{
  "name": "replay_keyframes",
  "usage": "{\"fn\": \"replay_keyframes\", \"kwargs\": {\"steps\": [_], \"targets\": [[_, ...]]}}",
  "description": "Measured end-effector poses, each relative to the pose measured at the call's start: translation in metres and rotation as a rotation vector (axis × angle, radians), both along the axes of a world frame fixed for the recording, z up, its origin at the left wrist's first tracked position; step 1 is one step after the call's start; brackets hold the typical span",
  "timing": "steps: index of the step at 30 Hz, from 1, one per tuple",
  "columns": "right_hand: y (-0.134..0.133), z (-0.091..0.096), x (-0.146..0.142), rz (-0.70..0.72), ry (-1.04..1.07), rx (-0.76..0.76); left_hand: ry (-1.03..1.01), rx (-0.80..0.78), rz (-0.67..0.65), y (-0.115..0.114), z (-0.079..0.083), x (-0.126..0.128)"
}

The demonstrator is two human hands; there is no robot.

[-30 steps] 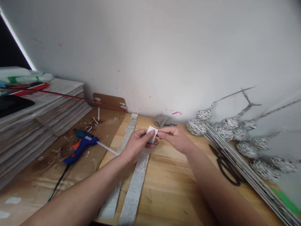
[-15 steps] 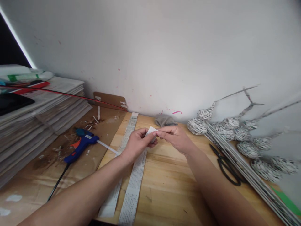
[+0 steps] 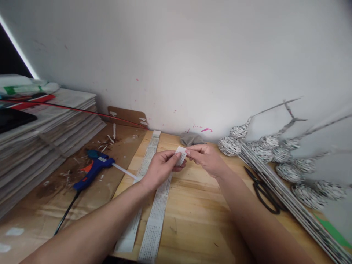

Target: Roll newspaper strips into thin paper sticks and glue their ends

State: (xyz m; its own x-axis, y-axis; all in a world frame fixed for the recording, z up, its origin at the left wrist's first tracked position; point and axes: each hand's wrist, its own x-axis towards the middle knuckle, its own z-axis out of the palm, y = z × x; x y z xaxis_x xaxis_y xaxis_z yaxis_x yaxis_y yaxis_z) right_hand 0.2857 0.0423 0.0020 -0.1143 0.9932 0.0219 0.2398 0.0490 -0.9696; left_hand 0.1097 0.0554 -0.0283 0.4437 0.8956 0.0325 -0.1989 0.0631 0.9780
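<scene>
My left hand [image 3: 165, 165] pinches the raised far end of a printed newspaper strip [image 3: 154, 227] between thumb and fingers. The rest of that strip runs under my wrist towards the table's front edge. My right hand [image 3: 206, 158] has its thumb and forefinger closed at the right corner of the same end; its other fingers are curled. A second newspaper strip [image 3: 150, 152] lies flat to the left, partly hidden by my left forearm. Close by on the left, a blue glue gun [image 3: 92, 171] rests on brown paper, its white glue stick pointing at my left wrist.
Tied newspaper stacks [image 3: 60, 135] stand at left. A grey cloth [image 3: 191, 139] lies against the wall. Black scissors [image 3: 265, 194], a bundle of rolled paper sticks [image 3: 291, 205] and several woven paper balls [image 3: 231, 146] are on the right. A red-and-black cord [image 3: 82, 110] stretches across the left.
My right hand's fingertips have shifted slightly right along the strip's end, exposing more of the paper. My left hand keeps its hold. The whole view has moved a little.
</scene>
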Motion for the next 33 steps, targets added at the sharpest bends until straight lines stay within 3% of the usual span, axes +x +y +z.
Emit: {"fn": "replay_keyframes", "kwargs": {"steps": [22, 33], "targets": [[0.0023, -0.0053, -0.0055, -0.134, 0.064, 0.002, 0.048, 0.02, 0.018, -0.0013, 0.0016, 0.0007], [0.0018, -0.0038, 0.001, -0.017, 0.003, -0.034, 0.053, 0.01, -0.006, 0.0005, -0.0027, -0.0002]]}}
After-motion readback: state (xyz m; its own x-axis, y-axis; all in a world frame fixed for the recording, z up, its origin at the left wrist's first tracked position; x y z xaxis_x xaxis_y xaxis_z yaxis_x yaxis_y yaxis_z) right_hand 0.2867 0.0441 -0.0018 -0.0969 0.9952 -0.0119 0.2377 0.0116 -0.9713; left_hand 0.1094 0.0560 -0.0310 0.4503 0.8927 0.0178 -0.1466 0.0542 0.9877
